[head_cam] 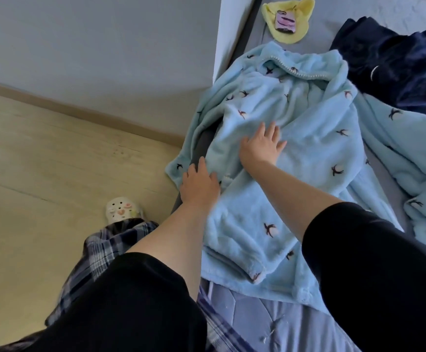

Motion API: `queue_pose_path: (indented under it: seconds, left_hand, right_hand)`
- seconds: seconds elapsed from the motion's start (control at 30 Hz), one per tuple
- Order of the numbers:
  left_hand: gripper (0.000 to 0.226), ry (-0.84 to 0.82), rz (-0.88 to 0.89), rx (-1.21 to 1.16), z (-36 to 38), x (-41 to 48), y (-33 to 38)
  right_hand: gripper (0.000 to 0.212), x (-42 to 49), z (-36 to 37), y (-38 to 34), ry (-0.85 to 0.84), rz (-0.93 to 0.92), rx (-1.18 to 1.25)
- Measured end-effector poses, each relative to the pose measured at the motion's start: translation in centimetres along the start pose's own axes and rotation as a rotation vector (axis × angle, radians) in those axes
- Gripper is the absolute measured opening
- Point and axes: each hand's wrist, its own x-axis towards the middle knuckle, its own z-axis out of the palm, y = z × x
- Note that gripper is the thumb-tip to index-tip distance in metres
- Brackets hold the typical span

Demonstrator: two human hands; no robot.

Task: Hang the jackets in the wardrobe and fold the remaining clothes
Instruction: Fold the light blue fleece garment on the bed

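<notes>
The right hand [261,146] lies flat on the middle of a light blue fleece top [290,148], fingers straight and spread, palm pressing the cloth and holding nothing. The left hand [199,185] rests at the garment's left side, right at the left edge of the bed [270,318], fingers extended over the fabric; whether the thumb pinches the cloth underneath cannot be told. Both forearms are bare below black sleeves [374,270]. The top is spread face up along that left edge, its collar toward the far end, one sleeve spilling over the edge toward the floor [41,161] and its hem toward the near end. Just beside it on the right lies a second light blue fleece piece [410,158] with the same dark bird pattern, bunched up. Beyond that, toward the far right corner, a dark navy garment [395,64] sits in a heap. At the far end lies a yellow cloth [288,21] with a small pink object [285,22] on it. Below the left arm, plaid trousers [105,255] and a white clog [121,212] stand on the pale wood floor.
</notes>
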Motion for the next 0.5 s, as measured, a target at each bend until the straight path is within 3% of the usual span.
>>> queue_pose_path:
  seconds: [0.17,0.3,0.5]
  left_hand:
    - [0.048,0.053,-0.025,-0.140,1.0,4.4,-0.1]
    - [0.040,0.102,-0.161,-0.360,1.3,8.7,-1.0]
    - [0.044,-0.051,-0.447,-0.686,0.7,15.4,-0.5]
  right_hand:
    - [0.065,3.1,3.3,0.6,-0.029,0.059,-0.058]
    - [0.069,3.4,5.7,0.7,0.056,0.059,-0.165]
    - [0.066,4.1,6.8,0.9,0.154,0.044,-0.209]
